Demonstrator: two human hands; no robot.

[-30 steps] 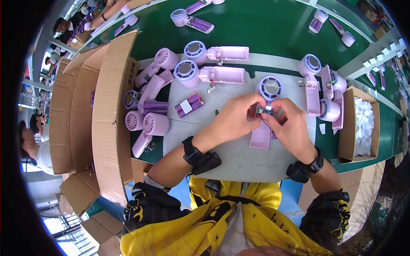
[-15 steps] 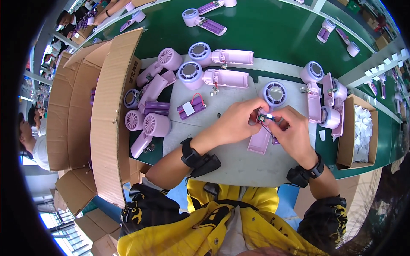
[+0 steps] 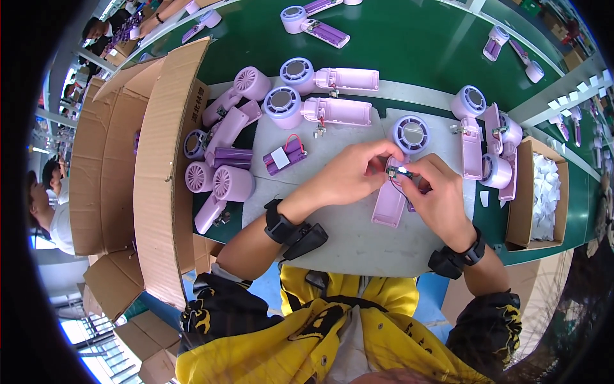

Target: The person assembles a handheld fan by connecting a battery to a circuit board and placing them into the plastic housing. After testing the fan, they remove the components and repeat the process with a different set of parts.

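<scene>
A lilac handheld fan lies in front of me on a grey mat, its round head away from me and its open handle shell toward me. Over the neck sits a small green circuit board with a white part and thin wires. My left hand grips the neck from the left, thumb beside the board. From the right, the thumb and forefinger of my right hand pinch the board's edge. Just what lies under the fingertips is hidden. A purple battery pack with a red wire rests left of my hands.
Several fan bodies with open handles lie beyond and left of the mat, more at right. A big cardboard box stands at left, a small box of white slips at right. Farther fans lie on the green bench.
My left forefinger and thumb have spread a little apart, showing more of the neck and board. My right hand still pinches at the board. The view has shifted slightly.
</scene>
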